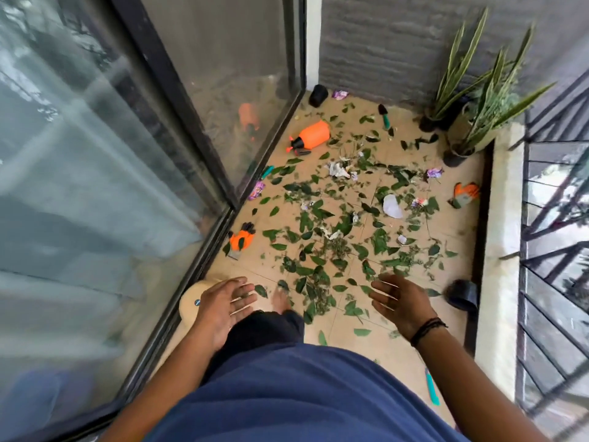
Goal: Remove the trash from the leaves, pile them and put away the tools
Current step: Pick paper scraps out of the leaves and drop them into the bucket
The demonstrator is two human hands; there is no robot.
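Your left hand (223, 306) and right hand (400, 301) both hover with fingers spread and relaxed, holding nothing. The leaves (331, 231) lie scattered over the floor ahead of and between your hands, mixed with crumpled paper trash (338, 170). Well beyond your fingertips lie an orange sprayer (314, 134) and a trowel (384, 116); an orange glove (241, 240) lies ahead of your left hand.

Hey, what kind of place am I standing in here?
Likely a narrow home balcony: a sliding glass door on one side, a metal railing on the other, potted plants in the corner of the tiled floor.
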